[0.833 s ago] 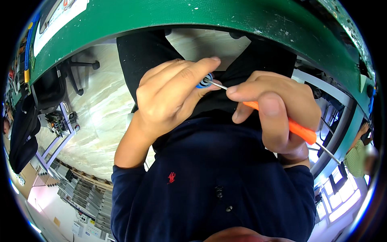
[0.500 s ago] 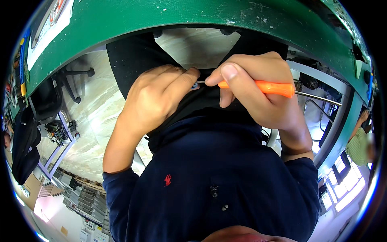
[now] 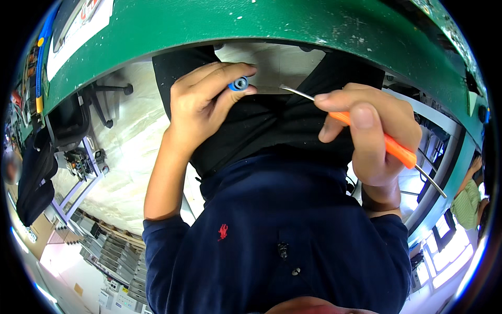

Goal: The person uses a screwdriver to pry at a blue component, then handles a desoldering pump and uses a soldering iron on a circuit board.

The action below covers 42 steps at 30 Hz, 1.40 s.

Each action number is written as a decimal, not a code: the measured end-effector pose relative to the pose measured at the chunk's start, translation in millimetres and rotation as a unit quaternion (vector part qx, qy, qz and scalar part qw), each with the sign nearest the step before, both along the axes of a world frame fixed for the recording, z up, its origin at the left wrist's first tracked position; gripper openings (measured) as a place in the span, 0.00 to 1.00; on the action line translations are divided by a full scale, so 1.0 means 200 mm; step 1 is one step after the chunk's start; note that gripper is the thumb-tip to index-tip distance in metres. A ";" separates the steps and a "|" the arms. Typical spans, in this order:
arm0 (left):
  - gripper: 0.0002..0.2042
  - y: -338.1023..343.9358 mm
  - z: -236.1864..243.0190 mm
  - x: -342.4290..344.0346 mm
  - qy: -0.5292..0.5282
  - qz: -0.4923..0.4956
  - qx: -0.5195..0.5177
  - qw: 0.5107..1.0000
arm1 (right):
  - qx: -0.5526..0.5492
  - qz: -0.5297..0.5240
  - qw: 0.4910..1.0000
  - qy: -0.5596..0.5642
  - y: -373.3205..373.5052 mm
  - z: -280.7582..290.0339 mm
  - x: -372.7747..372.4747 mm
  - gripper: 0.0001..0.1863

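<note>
Above my lap, my left hand [image 3: 201, 99] pinches a small blue round part [image 3: 239, 83] between thumb and fingers. Its ring-shaped end with a grey centre faces up; the exact kind does not show. My right hand [image 3: 374, 133] is closed around the orange handle of a screwdriver [image 3: 401, 150]. The thin metal shaft points left toward the blue part, and its flat tip stands apart from it. Another metal rod sticks out of the handle's other end, down to the right.
A green worktop [image 3: 209, 23] with a worn edge runs across the far side. White paper [image 3: 78, 39] lies on its left. An office chair [image 3: 68, 120] stands at left on the tiled floor. Another person in a green top [image 3: 465, 204] is at the far right.
My hands have moved apart. The screwdriver has drawn back to the right and tilted, its tip now away from the blue part. My left hand has turned, bringing the part's round end into view.
</note>
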<state>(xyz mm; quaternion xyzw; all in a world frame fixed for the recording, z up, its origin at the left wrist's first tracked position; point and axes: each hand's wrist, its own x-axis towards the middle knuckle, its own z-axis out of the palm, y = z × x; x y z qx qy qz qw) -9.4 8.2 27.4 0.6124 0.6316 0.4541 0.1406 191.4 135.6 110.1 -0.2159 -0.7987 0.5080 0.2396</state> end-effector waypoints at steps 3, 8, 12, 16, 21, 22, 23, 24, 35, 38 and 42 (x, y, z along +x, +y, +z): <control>0.13 0.01 0.01 0.02 -0.045 -0.021 0.054 0.997 | 0.010 0.001 0.999 0.038 0.01 -0.03 0.02 0.18; 0.13 -0.01 0.05 0.07 -0.122 -0.032 0.045 0.991 | 0.008 0.020 0.997 0.069 0.01 -0.06 0.05 0.20; 0.20 -0.01 0.03 0.08 -0.152 -0.059 0.063 0.985 | 0.002 0.029 0.996 0.084 0.01 -0.07 0.05 0.22; 0.18 -0.02 0.05 0.14 -0.268 -0.001 -0.035 0.963 | -0.021 0.012 0.996 0.083 0.00 -0.08 0.05 0.22; 0.13 -0.02 -0.06 0.12 -0.180 0.062 -0.099 0.977 | -0.016 0.007 0.996 0.086 0.02 -0.11 0.07 0.21; 0.14 -0.02 -0.06 0.11 -0.136 0.060 -0.095 0.984 | -0.030 0.000 0.995 0.093 0.02 -0.11 0.07 0.19; 0.12 -0.01 -0.07 0.11 -0.154 0.063 -0.089 0.982 | -0.043 -0.008 0.994 0.099 0.03 -0.12 0.08 0.17; 0.11 0.00 -0.06 0.12 -0.134 0.069 -0.072 0.986 | -0.056 -0.014 0.993 0.106 0.04 -0.13 0.09 0.15; 0.16 0.02 -0.05 0.13 -0.104 0.030 -0.035 0.994 | 0.179 0.035 0.973 0.142 0.02 -0.17 0.03 0.18; 0.16 0.04 -0.05 0.15 -0.118 0.014 0.010 0.993 | 0.209 0.031 0.968 0.134 -0.02 -0.17 0.02 0.23; 0.15 0.02 -0.05 0.15 -0.115 -0.022 -0.042 0.992 | 0.135 0.043 0.983 0.118 -0.06 -0.13 0.07 0.16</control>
